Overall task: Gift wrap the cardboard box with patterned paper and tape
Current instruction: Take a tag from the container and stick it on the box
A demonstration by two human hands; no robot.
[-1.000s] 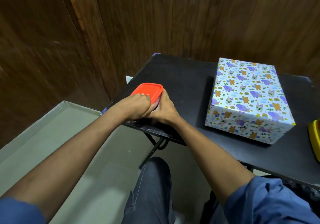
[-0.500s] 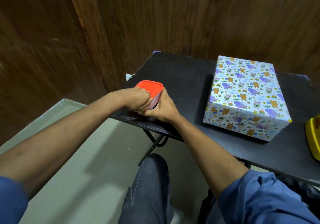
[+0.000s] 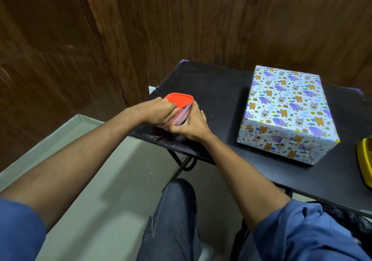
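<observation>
The head view looks down on a black bench (image 3: 221,91) that stands against a dark wooden wall (image 3: 181,19). The wrapped box (image 3: 285,109) lies flat on the right part of the bench, well apart from both hands. Patterned paper with purple elephants, brown bears and rainbows covers every side of it that shows. Its long axis runs from the near edge of the bench toward the wall, and leans a little to the left at the far end. On the near end face the paper is folded into triangular flaps that meet in the middle.

At the left near corner of the bench, the 2 hands are together on a small container (image 3: 182,112) with clear walls and an orange-red lid (image 3: 179,99). The container is tilted, its lid pointing up and away from the person. The left hand (image 3: 159,111) grips it at the lid's near edge, fingers curled. The right hand (image 3: 191,125) is curled round its lower right side. Something pinkish shows through the wall, but what it is cannot be told.

A yellow object (image 3: 365,160) is cut by the right edge of the picture. Below the bench are the pale floor (image 3: 96,180) and the person's knee in dark trousers (image 3: 177,210).
</observation>
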